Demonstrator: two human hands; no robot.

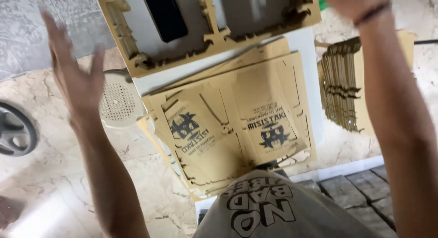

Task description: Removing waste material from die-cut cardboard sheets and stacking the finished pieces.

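Nearest the camera a grey printed shirt [262,213] is seen, and just beyond it a fanned pile of flat tan die-cut cardboard box blanks with dark printed emblems [237,128], laid overlapping on a white worktop [315,105], probably so single sheets can be peeled off one at a time. The left hand [75,78] is raised over the marble-look floor [50,174], fingers spread, holding nothing; it is blurred and clear of the pile. The right hand [353,3] is lifted at the top edge, partly cropped, with a dark band at the wrist; fingers are out of frame, so whether it is open or closed cannot be told. A second bundle of tan cardboard sheets stacked on edge [340,89] is kept right of the pile, close to the right forearm. A beige perforated round plastic piece [116,101] lies left of the worktop. Farthest, a larger tan cardboard sheet with cut-out windows [210,35] is laid flat, its slots showing grey and black beneath.
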